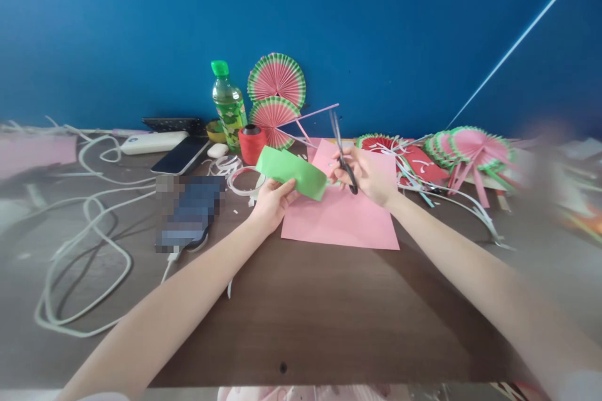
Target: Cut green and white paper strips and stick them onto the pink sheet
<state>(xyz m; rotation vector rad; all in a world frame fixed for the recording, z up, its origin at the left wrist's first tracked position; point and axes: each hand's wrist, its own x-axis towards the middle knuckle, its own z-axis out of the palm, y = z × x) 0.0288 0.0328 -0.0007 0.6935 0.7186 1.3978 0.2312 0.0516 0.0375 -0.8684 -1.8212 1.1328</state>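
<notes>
Green paper strip (292,171) curls mid-frame, pinched by the left hand (273,203), the right hand (370,175) gripping black-handled scissors (348,174) above pink paper (338,222).

I can read no words or numbers from here; any print on the bottle (229,103) seems too small.

- The paper strip (294,172) is showing bright green.
- The scissors (347,169) are pairing black handles with silvery blades.
- The paper sheet (339,224) is showing plain pink.
- The upper round fan (276,75) is wearing pink pleats, a white band and a green rim.
- The bottle (229,106) is wearing a green cap and green label.
- The spool (254,148) is showing red below a black top.
- The wall (385,31) is showing blue.
- The table (305,313) is showing dark brown.
</notes>
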